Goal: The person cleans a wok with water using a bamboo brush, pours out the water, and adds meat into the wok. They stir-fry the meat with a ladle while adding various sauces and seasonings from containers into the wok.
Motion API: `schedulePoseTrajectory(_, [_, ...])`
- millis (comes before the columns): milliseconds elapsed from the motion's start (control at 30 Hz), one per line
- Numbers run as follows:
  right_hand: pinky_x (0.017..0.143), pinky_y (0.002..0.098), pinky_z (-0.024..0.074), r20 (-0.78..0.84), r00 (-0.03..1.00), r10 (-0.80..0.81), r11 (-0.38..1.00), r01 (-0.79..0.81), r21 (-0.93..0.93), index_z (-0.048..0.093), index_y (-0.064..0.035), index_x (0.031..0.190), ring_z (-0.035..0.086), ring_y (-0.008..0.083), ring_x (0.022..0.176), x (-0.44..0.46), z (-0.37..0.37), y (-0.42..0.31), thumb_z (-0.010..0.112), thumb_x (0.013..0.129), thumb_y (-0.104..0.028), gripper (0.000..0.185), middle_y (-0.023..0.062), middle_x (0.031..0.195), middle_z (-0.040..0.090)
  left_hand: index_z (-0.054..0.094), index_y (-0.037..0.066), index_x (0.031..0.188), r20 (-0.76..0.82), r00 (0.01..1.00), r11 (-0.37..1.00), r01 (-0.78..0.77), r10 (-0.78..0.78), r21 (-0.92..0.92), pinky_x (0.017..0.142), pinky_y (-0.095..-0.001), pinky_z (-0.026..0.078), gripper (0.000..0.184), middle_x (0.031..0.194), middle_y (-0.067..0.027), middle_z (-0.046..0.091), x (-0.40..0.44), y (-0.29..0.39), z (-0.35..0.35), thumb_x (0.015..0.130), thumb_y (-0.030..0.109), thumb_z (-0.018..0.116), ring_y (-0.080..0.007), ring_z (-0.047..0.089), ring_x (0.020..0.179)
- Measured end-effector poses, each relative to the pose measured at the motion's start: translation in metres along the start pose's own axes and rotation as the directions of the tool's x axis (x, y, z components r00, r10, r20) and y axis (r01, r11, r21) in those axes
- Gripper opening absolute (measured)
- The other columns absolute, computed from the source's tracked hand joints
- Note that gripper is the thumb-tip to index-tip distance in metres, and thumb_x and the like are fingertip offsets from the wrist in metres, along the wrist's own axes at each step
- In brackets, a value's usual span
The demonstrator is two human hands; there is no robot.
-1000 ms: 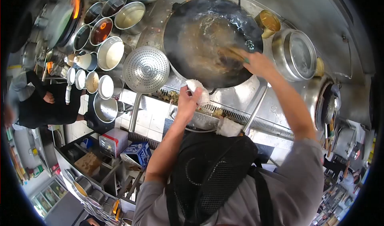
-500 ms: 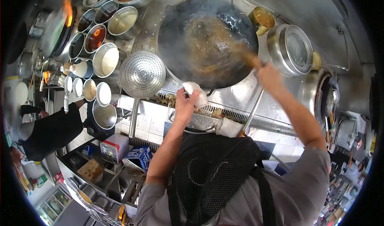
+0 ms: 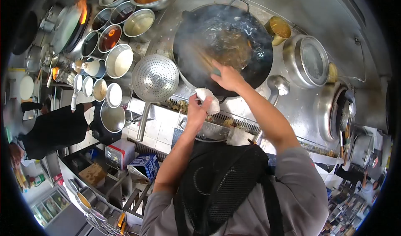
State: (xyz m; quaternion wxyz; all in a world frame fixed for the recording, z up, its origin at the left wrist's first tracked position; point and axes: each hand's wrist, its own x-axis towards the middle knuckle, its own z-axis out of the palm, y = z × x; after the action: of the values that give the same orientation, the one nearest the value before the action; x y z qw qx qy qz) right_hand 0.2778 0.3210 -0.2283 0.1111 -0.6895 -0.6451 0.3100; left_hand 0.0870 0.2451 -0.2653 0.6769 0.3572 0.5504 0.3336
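The right hand is now at the near side of the wok instead of its right side, and the wooden brush it grips points left. The swirling liquid lies further right. The ladle, its bowl previously covered by the right forearm, shows plainly. At left, a co-worker stands nearer.

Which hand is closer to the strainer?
Left. Your left hand, holding a cloth, is just right of the strainer; your right hand is farther right, over the wok.
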Motion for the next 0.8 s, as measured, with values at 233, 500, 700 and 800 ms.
schedulePoseTrajectory(233, [0.083, 0.0468, 0.0556, -0.01, 0.933, 0.36, 0.659, -0.262, -0.705, 0.027, -0.016, 0.152, 0.067, 0.0419, 0.098, -0.089, -0.091, 0.077, 0.052, 0.092, -0.015, 0.065, 0.0276, 0.113, 0.06, 0.039, -0.01, 0.133, -0.007, 1.0, 0.997, 0.008, -0.007, 0.072, 0.08, -0.0323, 0.053, 0.065, 0.115, -0.0185, 0.061, 0.001, -0.002, -0.002, 0.091, 0.029, 0.071, -0.0216, 0.062, 0.099])
schedulePoseTrajectory(500, [0.088, 0.0482, 0.0545, -0.218, 0.94, 0.262, 0.927, -0.308, -0.213, 0.036, -0.0144, 0.146, 0.066, 0.0359, 0.104, 0.07, -0.06, 0.049, 0.059, 0.092, -0.04, 0.064, 0.0274, 0.106, 0.066, 0.039, -0.002, 0.134, -0.022, 0.997, 0.993, -0.068, 0.071, 0.096, 0.066, -0.0289, 0.052, 0.063, 0.11, -0.0138, 0.062, 0.005, -0.017, -0.002, 0.091, 0.032, 0.071, -0.0162, 0.063, 0.089])
schedulePoseTrajectory(700, [0.062, 0.0412, 0.0551, 0.031, 0.985, 0.17, 0.923, -0.17, 0.346, 0.034, -0.0164, 0.152, 0.064, 0.0294, 0.052, 0.03, -0.007, -0.013, 0.064, 0.089, -0.033, 0.071, 0.0215, 0.086, 0.07, 0.039, -0.01, 0.132, -0.06, 0.998, 0.993, -0.009, 0.016, 0.119, 0.083, -0.0335, 0.052, 0.065, 0.114, -0.0192, 0.062, 0.0, -0.004, 0.003, 0.092, 0.029, 0.071, -0.0223, 0.062, 0.099])
schedulePoseTrajectory(800, [0.063, 0.0398, 0.0536, 0.273, 0.958, 0.089, 0.94, -0.172, 0.295, 0.036, -0.0172, 0.152, 0.06, 0.0284, 0.049, -0.013, -0.027, -0.011, 0.066, 0.088, -0.037, 0.073, 0.0201, 0.084, 0.069, 0.039, -0.01, 0.132, -0.066, 0.998, 0.997, 0.01, -0.005, 0.078, 0.082, -0.0335, 0.052, 0.064, 0.114, -0.0195, 0.062, -0.006, 0.005, 0.007, 0.092, 0.029, 0.071, -0.0223, 0.062, 0.099])
